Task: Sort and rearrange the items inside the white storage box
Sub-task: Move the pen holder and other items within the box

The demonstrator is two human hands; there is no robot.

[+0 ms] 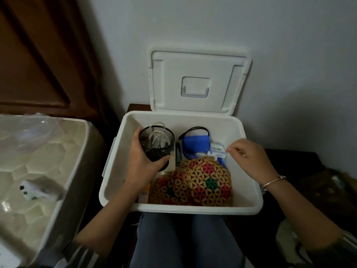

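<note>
Sorting is seemingly just starting; the left hand (140, 163) is gripping the mesh cup (157, 145) in the box (181, 209); the right hand (251, 159) is hovering, fingers loosely curled, empty.

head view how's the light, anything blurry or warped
Head view: dim, dark at the corners; the white plastic storage box is brightest; the cream plastic bin at left is smeared with blur; wide-angle distortion bows straight edges.

Left hand (143, 165) grips mesh cup (156, 145) (right hand (249, 158) hovers, loosely curled)
</note>
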